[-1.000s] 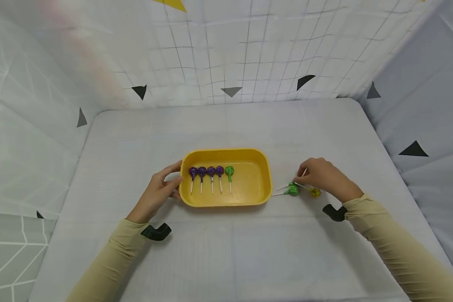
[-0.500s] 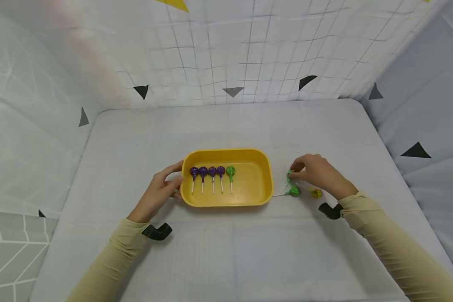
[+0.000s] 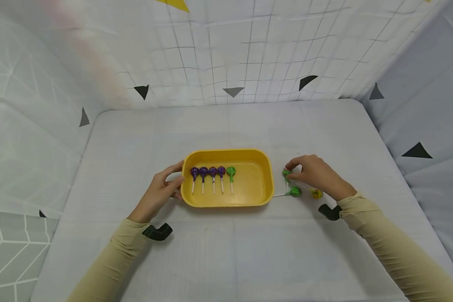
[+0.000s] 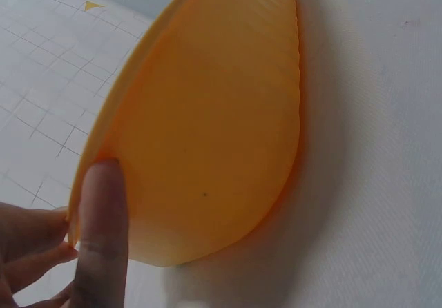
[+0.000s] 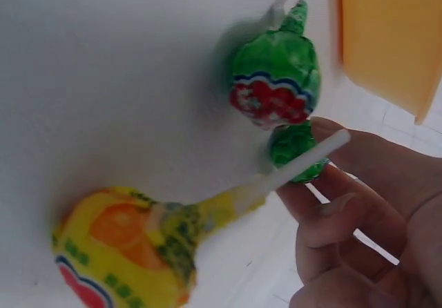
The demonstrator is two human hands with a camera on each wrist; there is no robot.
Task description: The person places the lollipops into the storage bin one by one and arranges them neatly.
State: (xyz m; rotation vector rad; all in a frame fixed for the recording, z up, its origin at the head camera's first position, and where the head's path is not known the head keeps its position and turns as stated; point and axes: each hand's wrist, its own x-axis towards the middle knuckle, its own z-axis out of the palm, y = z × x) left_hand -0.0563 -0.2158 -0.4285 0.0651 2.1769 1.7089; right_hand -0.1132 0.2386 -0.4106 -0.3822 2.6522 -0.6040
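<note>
My left hand grips the left end of a yellow tray, one digit flat on its outer wall and other fingertips at the rim. Inside the tray lie several purple lollipops in a row, sticks toward me, and a green lollipop at the row's right. Beyond the tray's right end, my right hand pinches a second green lollipop by its wrapped head. Near that hand, another green lollipop lies with its stick toward the tray, and a yellow lollipop lies farther right.
A white cloth covers the table. White sheets hang behind and at both sides, and the back one carries grid lines and dark triangles. Black wrist cameras sit at both sleeves.
The right hand has taken the green lollipop by its head, turned its stick toward me and shifted it slightly left. The left hand and tray have stayed in place.
</note>
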